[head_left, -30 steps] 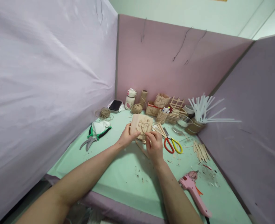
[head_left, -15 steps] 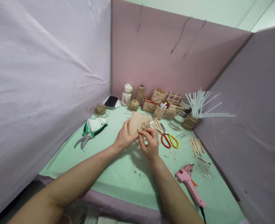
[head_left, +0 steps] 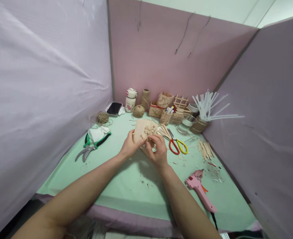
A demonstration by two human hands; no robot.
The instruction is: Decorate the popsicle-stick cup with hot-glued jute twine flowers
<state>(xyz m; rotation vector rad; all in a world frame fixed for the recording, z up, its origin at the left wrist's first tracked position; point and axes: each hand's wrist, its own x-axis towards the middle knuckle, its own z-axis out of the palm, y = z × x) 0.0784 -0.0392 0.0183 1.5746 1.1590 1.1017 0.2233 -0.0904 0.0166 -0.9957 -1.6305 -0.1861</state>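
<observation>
My left hand grips the left side of a pale wooden box made of craft sticks, its thumb across the front face. Small wooden petal-shaped pieces form a raised flower pattern on that face. My right hand is at the lower right of the face, thumb and fingers curled close to the petals. Whatever is between those fingertips is too small to make out. Right of the box lie loose craft sticks and scissors with one red and one yellow handle.
A pink glue gun lies at right front, its cord running off the near edge. Green-handled pruning shears rest at left. Twine balls, a bottle, a glass bowl and white glue sticks line the back.
The box's front face has turned more into view, showing more of the flower pattern. My right fingers have shifted slightly on its lower part. The whole view has moved a little.
</observation>
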